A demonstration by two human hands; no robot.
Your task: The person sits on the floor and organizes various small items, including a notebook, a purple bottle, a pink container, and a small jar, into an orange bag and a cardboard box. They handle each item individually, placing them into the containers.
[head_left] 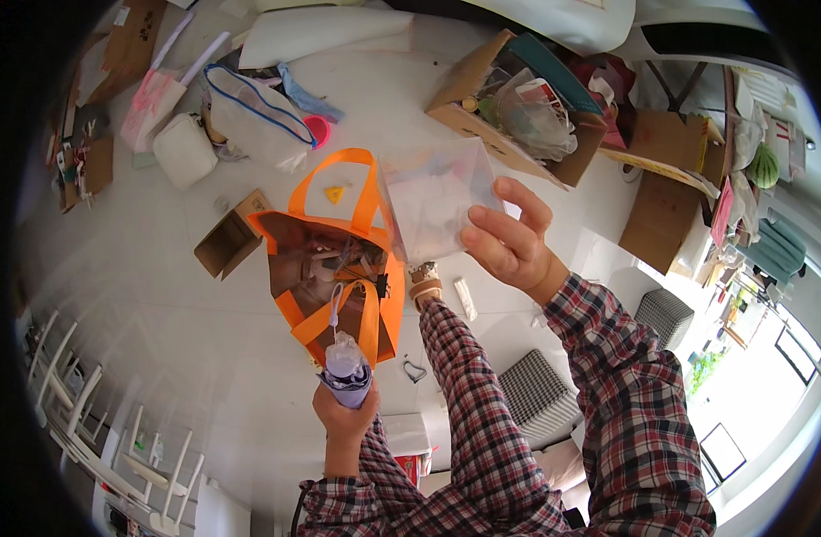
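My left hand (342, 422) is wrapped round a folded lilac umbrella (348, 380), its pale handle end and strap pointing up toward the bag. A clear plastic box (433, 201) is gripped at its right side by the fingers of my right hand (516, 240). Between and beyond my hands, an orange tote bag (390, 327) stands on the floor with its mouth open. Jumbled items show inside it, but most are too dark to make out. One orange handle sticks up; the other droops over the near side, close to the umbrella.
A small cardboard box (224, 242) lies left of the bag. A filled carton (482, 116) sits at the far right. Beyond the bag are a clear blue-edged pouch (258, 116) and a pink cup (318, 132). Checked stools (538, 394) stand to the right, white chairs (160, 474) lower left.
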